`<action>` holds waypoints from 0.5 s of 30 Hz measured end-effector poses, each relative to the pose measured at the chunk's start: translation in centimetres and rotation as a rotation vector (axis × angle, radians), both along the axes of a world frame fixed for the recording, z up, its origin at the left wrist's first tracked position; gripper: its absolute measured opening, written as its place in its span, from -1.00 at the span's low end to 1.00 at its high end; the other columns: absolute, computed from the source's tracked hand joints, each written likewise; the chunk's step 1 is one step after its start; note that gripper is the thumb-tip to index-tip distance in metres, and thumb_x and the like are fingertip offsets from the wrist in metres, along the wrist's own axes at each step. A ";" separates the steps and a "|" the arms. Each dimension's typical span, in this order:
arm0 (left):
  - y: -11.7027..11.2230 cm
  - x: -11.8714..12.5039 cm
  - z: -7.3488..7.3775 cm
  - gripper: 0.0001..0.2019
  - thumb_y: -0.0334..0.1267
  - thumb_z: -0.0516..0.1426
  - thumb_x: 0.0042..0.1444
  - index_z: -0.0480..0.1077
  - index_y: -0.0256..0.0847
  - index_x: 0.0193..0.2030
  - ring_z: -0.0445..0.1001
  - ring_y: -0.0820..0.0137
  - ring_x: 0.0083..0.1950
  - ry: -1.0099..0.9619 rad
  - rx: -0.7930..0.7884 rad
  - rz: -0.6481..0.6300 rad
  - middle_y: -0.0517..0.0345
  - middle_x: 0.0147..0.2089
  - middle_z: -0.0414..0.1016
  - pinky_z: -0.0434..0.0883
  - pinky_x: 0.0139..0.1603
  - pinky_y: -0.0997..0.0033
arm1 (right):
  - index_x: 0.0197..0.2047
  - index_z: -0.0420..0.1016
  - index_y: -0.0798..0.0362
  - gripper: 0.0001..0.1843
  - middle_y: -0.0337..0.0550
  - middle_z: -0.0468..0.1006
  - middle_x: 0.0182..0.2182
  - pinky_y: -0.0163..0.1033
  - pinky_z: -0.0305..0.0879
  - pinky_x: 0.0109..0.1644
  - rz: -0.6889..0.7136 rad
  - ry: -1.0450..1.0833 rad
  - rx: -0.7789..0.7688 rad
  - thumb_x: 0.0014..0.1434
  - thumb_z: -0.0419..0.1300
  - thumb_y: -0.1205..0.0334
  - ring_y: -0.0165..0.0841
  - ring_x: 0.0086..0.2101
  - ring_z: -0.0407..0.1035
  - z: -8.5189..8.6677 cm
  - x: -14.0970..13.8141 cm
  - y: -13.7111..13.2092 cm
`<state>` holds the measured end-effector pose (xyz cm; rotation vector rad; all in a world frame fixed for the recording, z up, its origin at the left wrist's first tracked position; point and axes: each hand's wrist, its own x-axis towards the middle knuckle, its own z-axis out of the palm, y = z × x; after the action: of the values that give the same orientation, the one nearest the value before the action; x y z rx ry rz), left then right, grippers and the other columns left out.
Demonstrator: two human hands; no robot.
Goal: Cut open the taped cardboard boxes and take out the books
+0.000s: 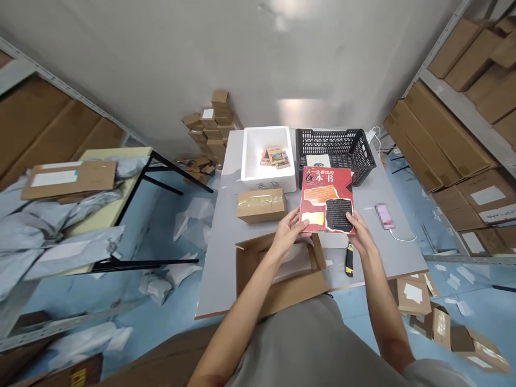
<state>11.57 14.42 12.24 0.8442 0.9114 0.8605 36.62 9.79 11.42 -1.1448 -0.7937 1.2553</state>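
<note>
A red book [318,188] with orange, yellow and black patches on its cover is held up between my two hands. My left hand [288,231] grips its lower left corner, thumb on the cover. On the lower right edge my right hand [360,231] is closed the same way. Below the book an open cardboard box [252,263] stands at the table's near edge, partly hidden by my left forearm. Close to my right wrist lies a black and yellow utility knife [349,260]. Behind the book is a black plastic crate [357,145] with a white booklet [318,160] inside.
A white foam box [252,172] holding several small books stands beside the crate, with a taped carton [261,205] in front. A phone [385,216] on a cable lies right on the grey table [217,258]. Parcels cover a side table [133,156]; cartons fill the shelves.
</note>
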 end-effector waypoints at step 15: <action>26.4 10.3 -4.8 -0.74 -0.41 0.41 0.19 0.61 -0.33 0.01 0.72 0.14 0.24 0.139 0.068 0.182 -0.23 0.26 0.72 0.66 0.37 0.09 | -0.02 0.60 0.01 -0.31 -0.35 0.60 -0.42 -0.32 0.49 -0.40 -0.077 -0.227 -0.024 0.03 0.57 -0.34 -0.43 -0.50 0.47 -4.2 7.8 25.7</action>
<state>21.90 40.78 7.40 0.8984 1.0986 1.0044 44.41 35.45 7.18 -1.3412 -0.8952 1.0861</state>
